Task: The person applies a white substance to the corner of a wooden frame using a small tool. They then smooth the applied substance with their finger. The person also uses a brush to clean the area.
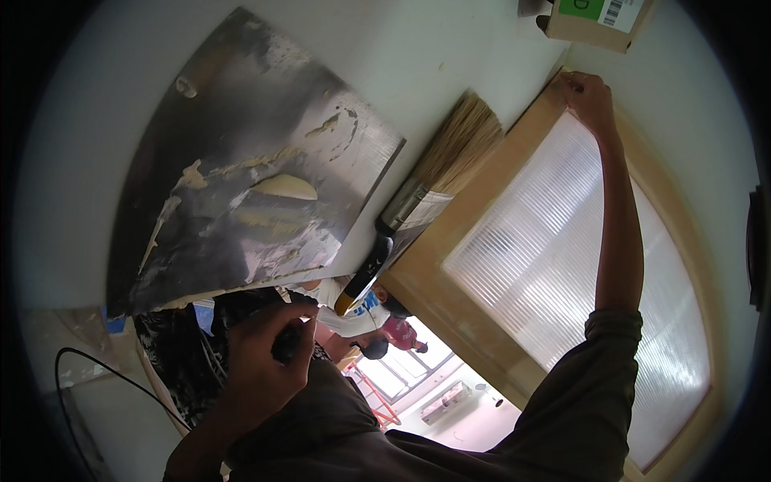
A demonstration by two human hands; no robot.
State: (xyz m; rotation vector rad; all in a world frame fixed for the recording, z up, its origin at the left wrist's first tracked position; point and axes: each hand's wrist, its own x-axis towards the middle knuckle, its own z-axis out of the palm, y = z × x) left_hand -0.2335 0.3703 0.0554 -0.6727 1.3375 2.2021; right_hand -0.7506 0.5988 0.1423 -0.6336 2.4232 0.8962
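Left hand is clenching a dark handle under the hawk, a flat grey metal plate smeared with cream filler, tilted against the white wall. A brush is lying just beside the hawk's right edge; its long axis is running diagonally, pale bristles pointing up-right toward the frame, dark handle pointing down-left toward the left hand. Whether the left fingers are also grasping the brush cannot be told. Right hand is reaching to the wooden frame's upper corner, fingertips pressing on it; nothing visibly held. A frosted ribbed panel is filling the frame.
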